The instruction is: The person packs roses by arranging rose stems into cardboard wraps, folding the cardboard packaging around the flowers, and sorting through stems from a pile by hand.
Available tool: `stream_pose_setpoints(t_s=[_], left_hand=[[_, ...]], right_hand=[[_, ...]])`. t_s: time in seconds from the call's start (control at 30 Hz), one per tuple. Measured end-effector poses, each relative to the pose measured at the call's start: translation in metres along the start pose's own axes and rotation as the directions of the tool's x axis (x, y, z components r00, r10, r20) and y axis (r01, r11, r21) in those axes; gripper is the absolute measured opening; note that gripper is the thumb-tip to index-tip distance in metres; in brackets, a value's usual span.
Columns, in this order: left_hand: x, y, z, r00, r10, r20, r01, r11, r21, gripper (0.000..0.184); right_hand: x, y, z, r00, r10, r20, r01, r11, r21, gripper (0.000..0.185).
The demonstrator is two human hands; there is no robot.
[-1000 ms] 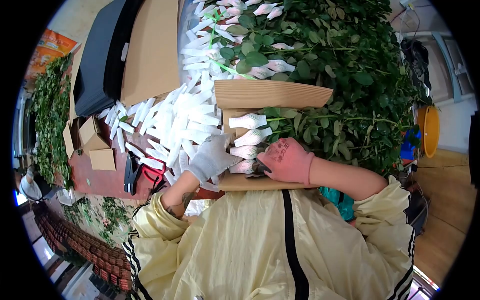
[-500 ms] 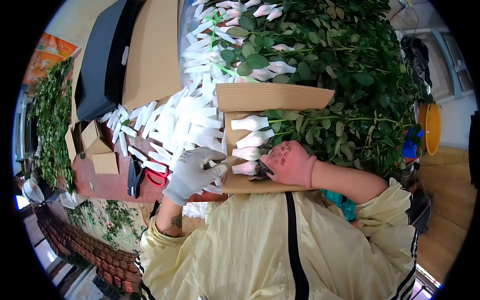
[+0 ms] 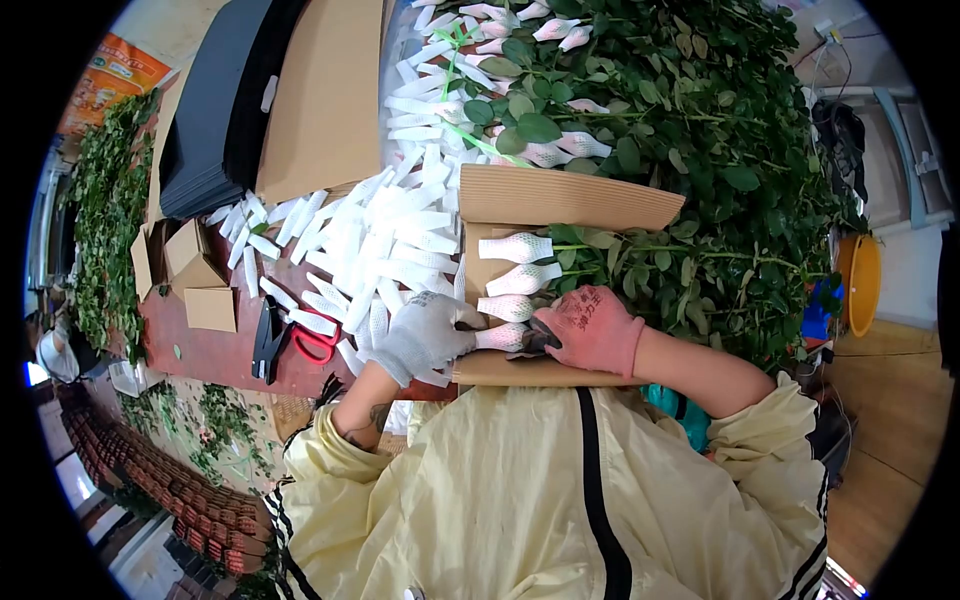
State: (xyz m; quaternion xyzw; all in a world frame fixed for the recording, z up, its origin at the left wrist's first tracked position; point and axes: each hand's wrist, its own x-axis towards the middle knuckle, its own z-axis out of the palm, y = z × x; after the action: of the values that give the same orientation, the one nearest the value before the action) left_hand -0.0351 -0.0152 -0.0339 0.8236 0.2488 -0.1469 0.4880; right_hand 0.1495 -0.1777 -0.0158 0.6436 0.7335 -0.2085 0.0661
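Observation:
Several roses in white foam net sleeves lie in a row on a sheet of corrugated cardboard (image 3: 480, 272), their leafy stems pointing right. My right hand (image 3: 592, 330), in a pink glove, is closed around the base of the lowest rose (image 3: 502, 337), its dark glove fingertips just behind the bloom. My left hand (image 3: 425, 333), in a grey-white glove, has its fingers bent at the left end of that rose's sleeve and appears to pinch it. Left of the cardboard, a heap of loose white net sleeves (image 3: 400, 235) covers the table.
Red-handled scissors (image 3: 316, 345) and a black stapler (image 3: 268, 340) lie left of my left hand. Folded cardboard pieces (image 3: 210, 308) and a stack of dark sheets (image 3: 215, 110) are farther left. A large pile of rose stems (image 3: 720, 130) fills the back right.
My left hand has moved right, from beside the cardboard to the lowest rose's sleeve end. My right hand stays at that rose's base. The whole view has shifted slightly.

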Motion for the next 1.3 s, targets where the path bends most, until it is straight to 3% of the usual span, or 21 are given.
stream_pose_setpoints(t_s=[0.1,0.17,0.3,0.37,0.5,0.57,0.63,0.8,0.87,0.93,1.0,1.03,1.07,1.13,1.2,1.27,1.3], left_hand=[[0.002,-0.001,0.000,0.998,0.037,0.042,-0.038,0.999,0.024,0.019],[0.000,0.006,-0.006,0.992,-0.069,0.107,0.067,0.998,0.020,0.025],[0.005,-0.005,-0.001,0.989,-0.059,0.133,0.059,0.998,0.003,0.025],[0.005,-0.008,0.000,0.992,0.098,0.075,-0.099,0.995,0.015,0.018],[0.006,-0.003,-0.004,0.990,0.122,0.077,-0.124,0.992,0.014,0.020],[0.006,-0.004,-0.006,0.986,0.070,0.151,-0.061,0.996,-0.061,0.021],[0.006,-0.004,-0.006,0.985,0.059,0.161,-0.046,0.996,-0.082,0.020],[0.003,-0.009,-0.007,0.984,0.079,0.159,-0.058,0.990,-0.132,0.020],[-0.008,0.001,-0.019,0.983,0.038,0.179,0.012,0.962,-0.273,0.022],[-0.017,0.000,-0.029,0.983,-0.021,0.184,0.081,0.943,-0.324,0.024],[-0.018,-0.001,-0.027,0.977,-0.080,0.198,0.151,0.913,-0.378,0.025],[-0.015,0.003,-0.024,0.994,0.038,0.099,-0.026,0.993,-0.112,0.025],[-0.011,0.008,-0.022,0.983,0.179,0.037,-0.183,0.967,0.179,0.025],[-0.006,0.010,-0.018,0.987,0.098,0.129,-0.121,0.975,0.184,0.023],[0.002,-0.008,-0.010,0.932,0.349,0.100,-0.353,0.935,0.033,0.018],[0.005,-0.007,-0.012,0.921,0.378,0.094,-0.380,0.925,0.002,0.015],[0.007,-0.010,-0.012,0.914,0.399,0.067,-0.396,0.917,-0.054,0.013]], right_hand=[[0.002,0.000,-0.002,1.000,0.004,-0.003,-0.004,1.000,0.010,0.039],[0.004,-0.001,-0.005,1.000,0.000,0.010,0.000,0.999,0.033,0.036],[0.004,-0.002,-0.006,0.999,0.019,0.044,-0.020,0.999,0.030,0.034],[0.004,-0.002,-0.005,1.000,0.015,0.027,-0.016,0.999,0.032,0.034],[0.004,-0.003,-0.011,0.998,0.023,0.056,-0.024,1.000,0.016,0.036],[0.004,-0.004,-0.015,0.999,0.019,0.049,-0.019,1.000,0.016,0.037],[0.006,-0.004,-0.018,0.989,0.029,0.145,-0.034,0.999,0.028,0.038],[0.004,-0.003,-0.014,0.993,0.015,0.118,-0.016,1.000,0.012,0.037],[0.006,-0.005,-0.018,0.993,0.014,0.115,-0.015,1.000,0.011,0.037],[0.007,-0.007,-0.028,0.975,0.034,0.219,-0.035,0.999,-0.004,0.036],[0.005,-0.007,-0.022,0.984,0.025,0.177,-0.027,1.000,0.007,0.035],[0.004,-0.006,-0.019,0.992,0.013,0.128,-0.015,1.000,0.010,0.034],[0.001,-0.006,-0.016,0.991,0.011,0.130,-0.013,1.000,0.010,0.034],[-0.004,-0.002,-0.011,0.999,-0.034,0.001,0.034,0.999,0.001,0.033],[-0.005,-0.001,-0.011,0.999,-0.025,0.042,0.025,1.000,0.009,0.033],[-0.006,-0.001,-0.007,0.996,-0.016,0.089,0.014,1.000,0.022,0.033],[-0.005,0.001,-0.005,0.999,-0.043,0.013,0.042,0.998,0.054,0.027]])
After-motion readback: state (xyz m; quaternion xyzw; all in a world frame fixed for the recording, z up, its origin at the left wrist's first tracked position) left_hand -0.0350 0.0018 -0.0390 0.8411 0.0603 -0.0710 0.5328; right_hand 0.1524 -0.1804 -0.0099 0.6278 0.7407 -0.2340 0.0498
